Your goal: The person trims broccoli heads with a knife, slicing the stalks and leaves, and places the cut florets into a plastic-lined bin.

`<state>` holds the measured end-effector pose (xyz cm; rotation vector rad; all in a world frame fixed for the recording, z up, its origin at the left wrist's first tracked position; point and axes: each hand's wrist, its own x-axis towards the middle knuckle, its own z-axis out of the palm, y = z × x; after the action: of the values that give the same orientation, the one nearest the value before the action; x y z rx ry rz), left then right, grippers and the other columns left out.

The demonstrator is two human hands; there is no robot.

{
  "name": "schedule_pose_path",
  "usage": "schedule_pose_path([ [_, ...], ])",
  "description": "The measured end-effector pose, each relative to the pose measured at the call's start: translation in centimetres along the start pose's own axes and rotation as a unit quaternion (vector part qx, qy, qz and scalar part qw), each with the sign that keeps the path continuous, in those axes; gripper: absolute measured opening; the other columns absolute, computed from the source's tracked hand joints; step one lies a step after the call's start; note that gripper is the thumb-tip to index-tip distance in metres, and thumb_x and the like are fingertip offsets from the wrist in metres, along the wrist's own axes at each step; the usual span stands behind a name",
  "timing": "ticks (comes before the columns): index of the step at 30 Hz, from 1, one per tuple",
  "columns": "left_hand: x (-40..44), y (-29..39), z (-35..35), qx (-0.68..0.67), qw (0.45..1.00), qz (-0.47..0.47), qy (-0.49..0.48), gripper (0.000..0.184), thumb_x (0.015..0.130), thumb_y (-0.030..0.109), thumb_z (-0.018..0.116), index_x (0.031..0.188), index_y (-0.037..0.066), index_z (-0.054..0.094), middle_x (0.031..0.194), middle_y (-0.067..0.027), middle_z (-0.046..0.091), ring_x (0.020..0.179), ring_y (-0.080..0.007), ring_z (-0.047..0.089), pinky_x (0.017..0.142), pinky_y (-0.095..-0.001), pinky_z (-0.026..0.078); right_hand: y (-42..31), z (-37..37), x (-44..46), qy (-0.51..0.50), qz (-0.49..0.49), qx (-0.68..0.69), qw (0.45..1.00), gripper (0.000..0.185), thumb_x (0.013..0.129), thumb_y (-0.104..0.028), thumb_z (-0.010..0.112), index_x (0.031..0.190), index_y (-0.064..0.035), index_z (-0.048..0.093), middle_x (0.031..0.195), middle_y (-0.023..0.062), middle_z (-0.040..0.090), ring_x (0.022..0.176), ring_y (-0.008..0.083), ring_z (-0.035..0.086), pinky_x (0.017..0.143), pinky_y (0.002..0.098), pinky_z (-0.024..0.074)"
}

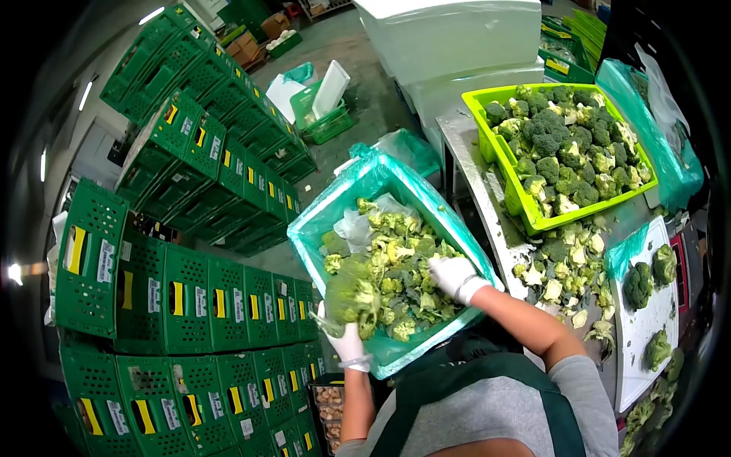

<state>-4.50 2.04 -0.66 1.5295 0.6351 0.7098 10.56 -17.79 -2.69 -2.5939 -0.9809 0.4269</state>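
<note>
The left hand (346, 344), at the near-left edge of the box (343, 192), is closed on a blurred broccoli (355, 295) held over it. The right hand (454, 280) rests among pieces (396, 288) inside; whether it grips any, I cannot tell. Right of the box, a tub (520, 199) sits on the counter (478, 164).

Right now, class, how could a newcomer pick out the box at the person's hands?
Find the stacked dark green crates filling the left side, then the metal table at right. Between them is a box of broccoli pieces, its rim draped in teal film. Unlike the lime crate, it has the gloved left hand and right hand at it.
</note>
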Motion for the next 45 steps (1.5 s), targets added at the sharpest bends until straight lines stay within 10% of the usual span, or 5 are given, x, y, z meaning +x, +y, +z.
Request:
schedule_pose_path([
  [17,-0.5,-2.5,2.1,-0.245,0.911,-0.322,-0.073,0.059,0.073,-0.003,0.054,0.129,-0.001,0.036,0.118,-0.0098,0.049,0.104,-0.0184,0.048,0.092,-0.0278,0.037,-4.1,-1.2,1.5,0.014,0.036,0.641,0.766,0.024,0.082,-0.022,0.063,0.083,0.0001,0.056,0.064,0.0017,0.056,0.051,0.0054,0.050,0.047,0.0224,0.0399],
  [26,-2.3,-0.7,4.9,-0.006,0.998,0.003,-0.066,0.067,0.071,-0.008,0.050,0.134,0.003,0.030,0.125,-0.0118,0.045,0.112,-0.0209,0.046,0.096,-0.0311,0.035,-2.6,1.1,2.5,0.078,0.043,0.469,0.878,0.047,0.072,-0.039,0.070,0.092,-0.0020,0.049,0.079,0.0134,0.058,0.067,0.0236,0.057,0.060,0.0309,0.0458],
  [31,-0.6,-2.1,3.0,-0.353,0.836,-0.415,-0.065,0.047,0.077,0.015,0.056,0.121,0.005,0.045,0.114,-0.0113,0.055,0.100,-0.0278,0.056,0.085,-0.0407,0.046,-2.2,-0.4,2.5,0.023,0.130,0.826,0.548,0.024,0.082,-0.027,0.063,0.080,-0.0067,0.051,0.054,-0.0005,0.049,0.041,0.0074,0.044,0.036,0.0212,0.0335],
  [35,-1.2,-2.8,1.8,-0.431,0.800,-0.402,-0.116,0.048,0.079,0.014,0.055,0.124,0.005,0.043,0.119,-0.0124,0.053,0.107,-0.0289,0.053,0.091,-0.0452,0.044,3.0,1.3,3.2,0.206,0.087,0.451,0.864,0.032,0.078,-0.033,0.067,0.083,-0.0073,0.048,0.062,0.0006,0.050,0.044,0.0071,0.045,0.038,0.0207,0.0362],
  [45,0.6,0.9,1.2,-0.443,0.805,-0.174,-0.354,0.093,0.068,0.034,0.075,0.140,0.015,0.019,0.139,-0.0086,0.033,0.125,-0.0267,0.037,0.101,-0.0486,0.033,-0.5,-2.5,-0.2,-0.076,0.073,0.716,0.690,0.045,0.081,-0.026,0.066,0.117,-0.0047,0.048,0.069,-0.0028,0.051,0.054,0.0032,0.049,0.045,0.0178,0.0392],
])
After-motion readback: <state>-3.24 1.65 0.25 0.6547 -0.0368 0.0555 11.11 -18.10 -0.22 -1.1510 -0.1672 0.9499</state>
